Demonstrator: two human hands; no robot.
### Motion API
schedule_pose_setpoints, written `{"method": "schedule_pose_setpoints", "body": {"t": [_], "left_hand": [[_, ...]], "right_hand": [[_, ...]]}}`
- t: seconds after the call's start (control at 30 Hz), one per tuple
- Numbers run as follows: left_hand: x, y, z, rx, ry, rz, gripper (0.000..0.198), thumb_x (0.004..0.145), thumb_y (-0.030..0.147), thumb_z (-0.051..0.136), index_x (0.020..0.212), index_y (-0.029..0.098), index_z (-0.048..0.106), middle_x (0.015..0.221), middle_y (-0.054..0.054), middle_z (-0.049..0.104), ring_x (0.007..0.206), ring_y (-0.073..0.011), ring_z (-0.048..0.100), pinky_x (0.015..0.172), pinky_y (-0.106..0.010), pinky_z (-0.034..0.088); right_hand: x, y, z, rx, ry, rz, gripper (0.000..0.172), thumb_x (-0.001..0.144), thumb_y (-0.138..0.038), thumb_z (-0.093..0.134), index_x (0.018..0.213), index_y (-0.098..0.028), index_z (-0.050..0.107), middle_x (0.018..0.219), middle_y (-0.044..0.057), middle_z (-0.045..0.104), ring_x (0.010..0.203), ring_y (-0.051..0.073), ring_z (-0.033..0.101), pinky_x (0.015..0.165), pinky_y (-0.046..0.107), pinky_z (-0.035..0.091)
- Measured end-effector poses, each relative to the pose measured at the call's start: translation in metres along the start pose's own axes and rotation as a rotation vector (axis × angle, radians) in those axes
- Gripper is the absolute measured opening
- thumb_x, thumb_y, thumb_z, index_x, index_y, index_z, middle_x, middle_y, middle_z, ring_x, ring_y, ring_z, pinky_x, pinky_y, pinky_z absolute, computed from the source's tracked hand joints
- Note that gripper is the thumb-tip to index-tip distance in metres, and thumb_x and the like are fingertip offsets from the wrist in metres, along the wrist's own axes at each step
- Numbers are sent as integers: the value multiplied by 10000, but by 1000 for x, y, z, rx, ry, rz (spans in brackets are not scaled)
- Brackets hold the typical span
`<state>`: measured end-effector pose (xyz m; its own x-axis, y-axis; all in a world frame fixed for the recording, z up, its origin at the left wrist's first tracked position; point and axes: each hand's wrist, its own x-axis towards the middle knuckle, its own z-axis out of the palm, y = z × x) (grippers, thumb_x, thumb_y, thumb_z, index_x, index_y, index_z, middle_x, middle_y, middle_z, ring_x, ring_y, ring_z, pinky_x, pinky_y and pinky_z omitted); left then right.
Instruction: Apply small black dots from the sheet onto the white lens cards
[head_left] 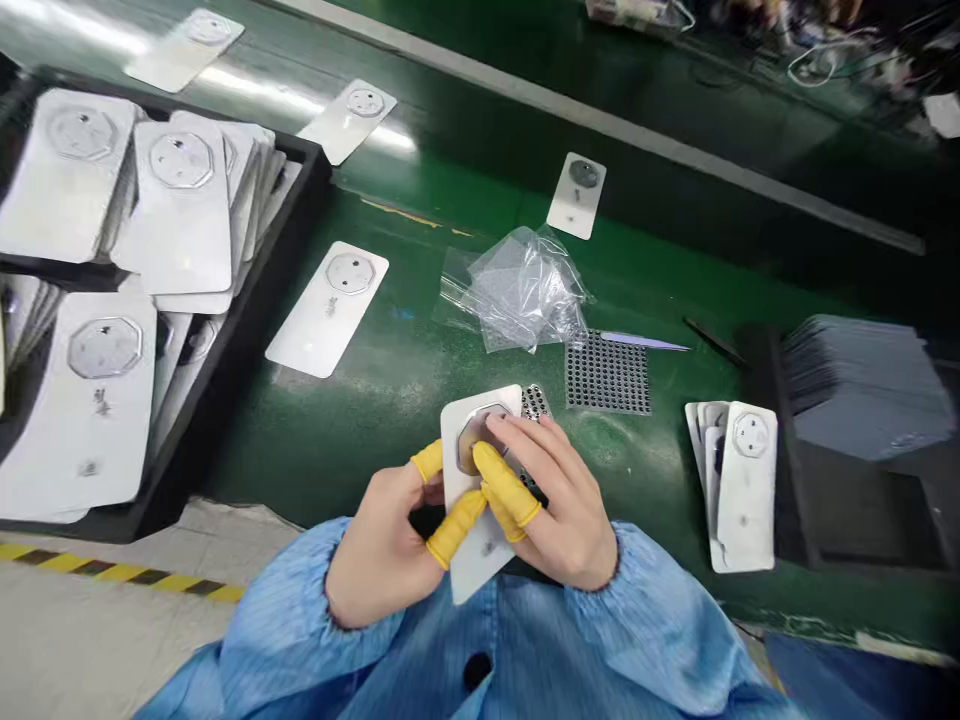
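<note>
My left hand [394, 545]: pinches one white panel [474, 562], tilted above the green bench [360, 430]. My right hand [562, 500]: half curled, fingertips at the panel's octagonal ring [466, 437]; pinching or not, I cannot tell. Farther: dotted sheet [607, 375], purple tweezers [645, 342], clear bags [525, 290].

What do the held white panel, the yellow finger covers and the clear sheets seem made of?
White panel: plastic or coated metal, unclear which; smooth and opaque.
Yellow finger covers: likely rubber, matte; they cling snugly.
Clear sheets: probably thin plastic film, glossy; see-through with creases and glints.
</note>
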<state>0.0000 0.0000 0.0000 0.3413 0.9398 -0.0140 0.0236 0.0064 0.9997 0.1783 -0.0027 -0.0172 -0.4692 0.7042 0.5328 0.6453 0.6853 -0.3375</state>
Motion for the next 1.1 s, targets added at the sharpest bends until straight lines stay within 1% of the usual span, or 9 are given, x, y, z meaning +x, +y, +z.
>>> {"method": "schedule_pose_setpoints", "body": {"t": [0.23, 0.4, 0.57, 0.7, 0.8, 0.87, 0.97, 1.03, 1.1], "left_hand": [[-2, -6, 3, 138, 34, 57, 418, 714, 22, 642, 1062, 252, 675, 938, 0, 778, 767, -157, 747, 679, -176, 595], [0, -7, 3, 295, 48, 64, 280, 699, 59, 598, 932, 192, 676, 817, -39, 776, 672, -178, 741, 592, -208, 598], [0, -7, 4, 301, 49, 47, 307, 686, 30, 559, 936, 179, 659, 841, -46, 773, 676, -173, 736, 597, -211, 594], [-2, -16, 5, 191, 23, -47, 329, 682, 17, 623, 972, 168, 652, 778, -41, 766, 637, -183, 725, 577, -227, 590], [1, -24, 8, -62, -5, -139, 352, 726, 31, 662, 1046, 175, 631, 814, -40, 771, 650, -174, 726, 592, -223, 591], [4, -25, 9, -253, -16, -194, 339, 795, 72, 648, 1110, 195, 610, 870, -40, 774, 689, -165, 734, 618, -224, 598], [8, -23, 10, -421, -14, -219, 317, 861, 117, 618, 1157, 227, 597, 885, -32, 774, 702, -150, 733, 623, -219, 599], [11, -20, 11, -441, 30, -194, 289, 853, 150, 644, 1132, 226, 625, 860, -29, 772, 667, -148, 723, 592, -216, 594], [14, -18, 13, -402, 113, -172, 205, 847, 202, 659, 1051, 203, 670, 814, -32, 766, 617, -146, 705, 545, -209, 578]], "right_hand": [[2, 1, -1, -11, 36, 16, 272, 960, -251, 443, 1086, -96, 628, 1213, 221, 637, 1206, 306, 571, 973, 518, 512], [0, -2, 1, -53, 3, 41, 248, 951, -211, 452, 1081, -91, 627, 1236, 230, 623, 1194, 313, 570, 954, 520, 520], [-3, -5, 5, 9, -61, 66, 299, 903, -120, 477, 1172, -54, 590, 1342, 265, 518, 1265, 350, 486, 963, 537, 506], [-5, 2, 10, 175, -111, 106, 394, 897, -127, 471, 1271, -19, 527, 1383, 273, 455, 1312, 340, 423, 1010, 520, 486], [-11, 8, 14, 291, -83, 144, 427, 906, -155, 467, 1329, -108, 507, 1409, 209, 443, 1321, 316, 425, 1031, 541, 467], [-14, 10, 16, 384, 30, 221, 431, 912, -176, 484, 1340, -214, 514, 1459, 136, 409, 1327, 301, 435, 1048, 552, 451], [-13, 7, 18, 582, 242, 497, 487, 905, -216, 552, 1375, -312, 470, 1503, 68, 384, 1337, 282, 456, 1058, 518, 465], [-8, 4, 19, 812, 247, 694, 569, 900, -267, 591, 1427, -325, 383, 1391, 75, 533, 1205, 244, 592, 949, 445, 564], [-3, 2, 19, 1048, 164, 825, 623, 892, -315, 615, 1448, -322, 335, 1167, 57, 687, 966, 198, 706, 777, 360, 629]]}}
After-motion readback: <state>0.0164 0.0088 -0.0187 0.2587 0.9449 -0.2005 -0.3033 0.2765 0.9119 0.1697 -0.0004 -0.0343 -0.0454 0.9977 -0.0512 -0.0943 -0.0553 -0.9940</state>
